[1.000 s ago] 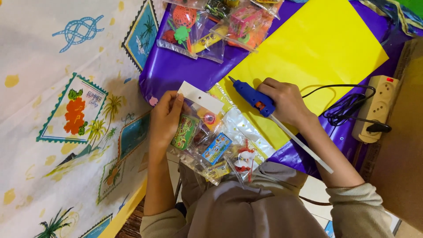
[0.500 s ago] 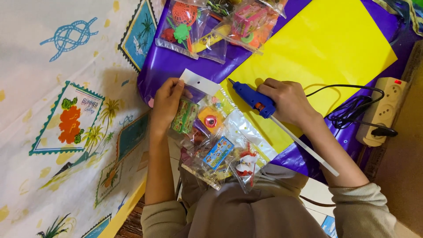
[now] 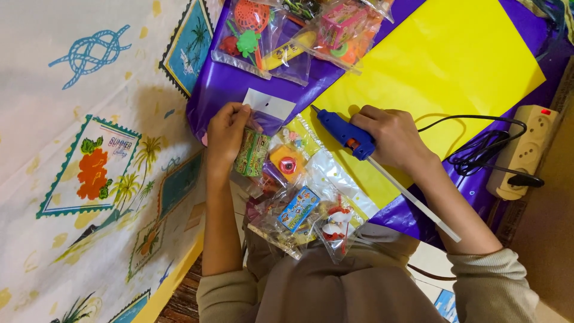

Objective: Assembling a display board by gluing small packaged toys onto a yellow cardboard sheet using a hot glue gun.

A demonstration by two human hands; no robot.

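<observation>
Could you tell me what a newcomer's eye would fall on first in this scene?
Probably the big yellow sheet on the purple sheet, upper right. At its lower edge the right hand grips a blue glue gun, a white glue stick jutting from its back. Beside it, the left hand holds a clear toy packet, with more toy packets along the top edge.

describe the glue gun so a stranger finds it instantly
Start at the big yellow sheet lying on purple paper. At its lower left edge the right hand grips the glue gun: blue, nozzle aimed up-left, a pale stick out the back, unlike the clear toy packets beside it.
</observation>
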